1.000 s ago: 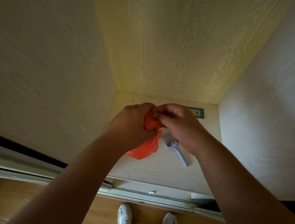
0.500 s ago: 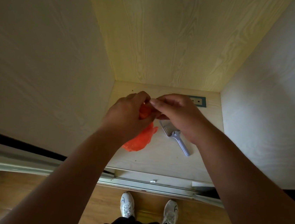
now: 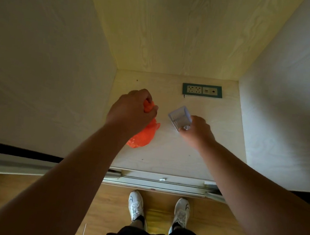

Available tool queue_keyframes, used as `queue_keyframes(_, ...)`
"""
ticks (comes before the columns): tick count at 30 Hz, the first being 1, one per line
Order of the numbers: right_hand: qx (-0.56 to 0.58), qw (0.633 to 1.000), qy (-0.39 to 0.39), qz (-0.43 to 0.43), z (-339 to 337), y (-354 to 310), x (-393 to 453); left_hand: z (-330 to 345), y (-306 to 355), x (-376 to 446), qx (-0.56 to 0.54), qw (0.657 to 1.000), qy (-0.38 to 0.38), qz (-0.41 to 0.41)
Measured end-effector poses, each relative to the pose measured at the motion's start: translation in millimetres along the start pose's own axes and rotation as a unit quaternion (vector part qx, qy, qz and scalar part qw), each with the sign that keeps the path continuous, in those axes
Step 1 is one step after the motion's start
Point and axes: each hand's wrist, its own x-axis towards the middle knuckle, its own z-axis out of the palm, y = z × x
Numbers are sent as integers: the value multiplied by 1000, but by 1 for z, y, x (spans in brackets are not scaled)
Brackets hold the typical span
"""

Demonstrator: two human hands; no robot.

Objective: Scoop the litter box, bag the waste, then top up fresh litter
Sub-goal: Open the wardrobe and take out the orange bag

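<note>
My left hand (image 3: pixel 131 112) grips the bunched top of an orange plastic bag (image 3: pixel 143 137), whose loose end hangs below my fist over the pale shelf (image 3: pixel 165 157). To its right, my right hand (image 3: pixel 197 131) is curled round the handle of a grey litter scoop (image 3: pixel 180 117). The scoop's square head points up and away from me, and its handle is hidden inside my fist. No litter box is in view.
The shelf sits in a wooden alcove with pale walls left (image 3: pixel 40 65) and right (image 3: pixel 286 113). A green-framed socket plate (image 3: pixel 202 90) is set in the shelf's far side. A sliding-door track (image 3: pixel 162 184) runs along the front edge, with my white shoes (image 3: pixel 136 206) on the wood floor.
My hands have parted. The right hand let go of the bag and took the scoop by its handle, raising its head off the shelf. The left hand keeps the bag.
</note>
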Motion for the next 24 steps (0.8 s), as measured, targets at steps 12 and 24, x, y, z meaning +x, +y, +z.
queue_keyframes(12,-83,991,-53,95,75,64,47,32,-23,-1,-5,999,2,-33)
queue_keyframes(24,-111,992,-24,54,94,74,55,26,-18,-12,0,999,10,-47)
